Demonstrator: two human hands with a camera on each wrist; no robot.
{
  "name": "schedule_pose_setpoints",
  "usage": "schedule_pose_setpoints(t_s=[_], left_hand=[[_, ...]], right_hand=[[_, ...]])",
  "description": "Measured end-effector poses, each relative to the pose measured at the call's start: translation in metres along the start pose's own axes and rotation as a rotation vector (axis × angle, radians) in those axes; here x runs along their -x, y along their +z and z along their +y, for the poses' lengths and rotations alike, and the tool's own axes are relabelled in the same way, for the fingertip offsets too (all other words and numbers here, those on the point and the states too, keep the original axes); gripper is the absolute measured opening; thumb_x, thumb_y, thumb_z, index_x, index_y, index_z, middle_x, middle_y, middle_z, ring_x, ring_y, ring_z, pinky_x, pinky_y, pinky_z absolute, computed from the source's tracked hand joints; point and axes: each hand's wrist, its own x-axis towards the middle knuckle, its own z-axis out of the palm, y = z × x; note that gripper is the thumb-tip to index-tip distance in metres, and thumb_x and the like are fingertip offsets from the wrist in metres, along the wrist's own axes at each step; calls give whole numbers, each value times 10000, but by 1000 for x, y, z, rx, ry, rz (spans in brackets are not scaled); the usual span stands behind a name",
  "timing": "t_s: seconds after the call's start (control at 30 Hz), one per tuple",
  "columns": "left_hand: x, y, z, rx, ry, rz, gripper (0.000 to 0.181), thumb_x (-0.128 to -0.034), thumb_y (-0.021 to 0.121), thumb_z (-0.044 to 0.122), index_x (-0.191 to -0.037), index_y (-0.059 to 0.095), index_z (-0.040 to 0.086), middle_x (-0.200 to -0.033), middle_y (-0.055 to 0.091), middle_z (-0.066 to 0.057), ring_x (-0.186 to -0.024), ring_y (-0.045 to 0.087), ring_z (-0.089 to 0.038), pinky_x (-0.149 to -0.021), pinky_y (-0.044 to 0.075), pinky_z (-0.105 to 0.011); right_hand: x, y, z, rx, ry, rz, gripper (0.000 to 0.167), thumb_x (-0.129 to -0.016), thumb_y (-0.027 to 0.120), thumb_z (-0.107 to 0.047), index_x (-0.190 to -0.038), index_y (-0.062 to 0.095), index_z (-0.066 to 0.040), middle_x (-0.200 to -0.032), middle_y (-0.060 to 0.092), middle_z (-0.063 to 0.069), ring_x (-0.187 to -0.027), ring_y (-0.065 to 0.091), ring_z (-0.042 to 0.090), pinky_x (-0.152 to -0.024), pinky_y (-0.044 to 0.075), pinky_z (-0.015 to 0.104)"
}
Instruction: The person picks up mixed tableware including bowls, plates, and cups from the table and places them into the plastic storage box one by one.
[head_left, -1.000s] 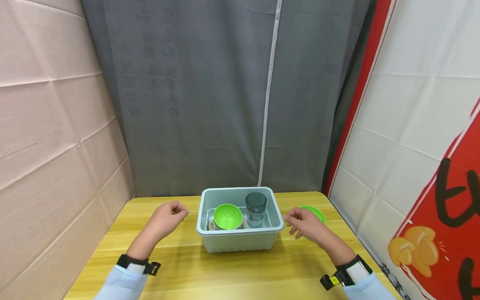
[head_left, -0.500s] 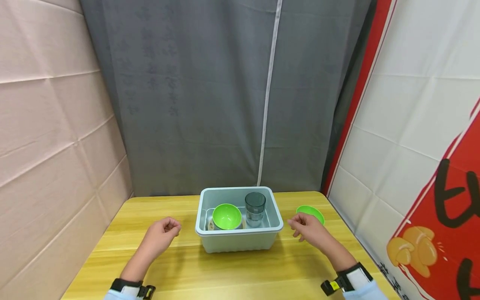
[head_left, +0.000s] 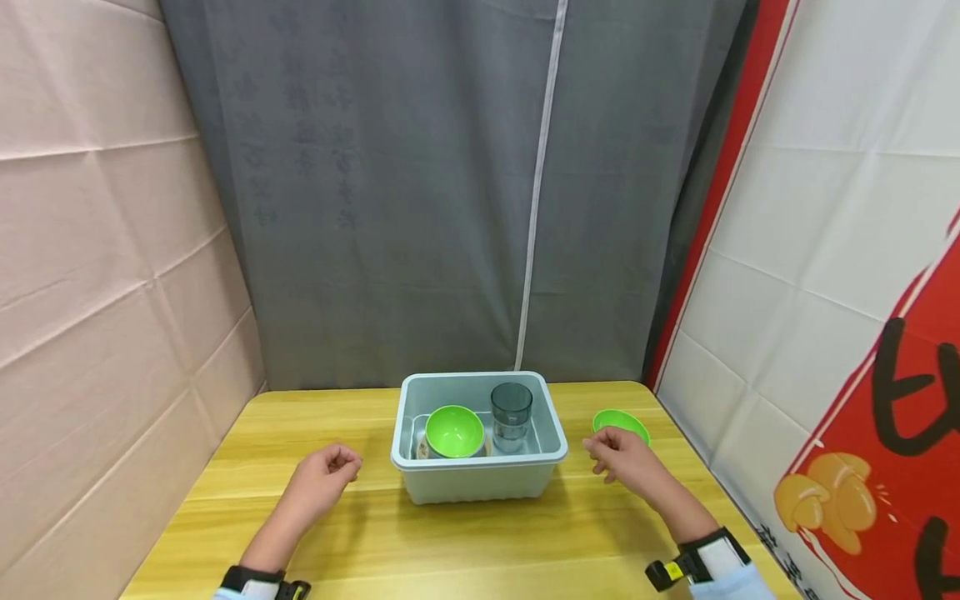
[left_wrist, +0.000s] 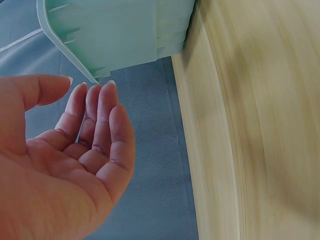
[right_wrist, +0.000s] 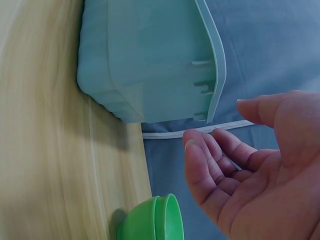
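A pale blue-green plastic bin [head_left: 480, 483] stands on the table. Inside it are a green bowl [head_left: 454, 432] on the left and a grey see-through cup [head_left: 512, 408] on the right. Something pale with a pattern shows partly beneath that bowl. My left hand [head_left: 321, 483] hovers left of the bin, apart from it, fingers loosely bent and holding nothing. On the other side, my right hand [head_left: 624, 458] hangs in the air with relaxed fingers, also holding nothing. Just behind it sits another green bowl [right_wrist: 145, 220], partly hidden by the hand in the head view; its side shows a double rim.
The wooden table [head_left: 480, 550] ends at a grey curtain [head_left: 405, 208] behind the bin. A pale cloth wall [head_left: 112, 292] rises at the left. To the right is a white sheet with a red printed banner [head_left: 900, 433].
My left hand has moved away from the bin, to the left and toward me. My right hand has drawn slightly right and back, uncovering more of the bowl behind it. The bin stays put.
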Motion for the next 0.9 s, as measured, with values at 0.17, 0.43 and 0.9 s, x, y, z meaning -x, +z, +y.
schedule_pose_setpoints(t_s=[0.17,0.43,0.9], left_hand=[[-1,1,-3,6,3,-3,156,-1098,677,183,-1138,737,44,-1029,739,-90,-969,709,-273,-734,546,-363],[-1,3,-9,-9,4,3,157,-1096,678,178,-1128,743,38,-1012,743,-77,-910,689,-185,-749,550,-362],[0,3,-16,-16,-3,-4,126,-1093,672,167,-1091,741,61,-976,738,-53,-891,680,-180,-743,545,-366]], right_hand=[[-3,-6,1,-6,18,37,313,-1104,697,-313,-1118,682,-1,-993,690,110,-873,694,255,-716,613,399],[-24,-30,18,97,-7,133,275,-1117,661,-251,-1126,679,23,-1023,706,152,-875,717,261,-700,607,375],[-74,-74,73,478,-55,266,342,-1026,689,-157,-1159,654,156,-1109,712,321,-1000,683,452,-891,573,593]])
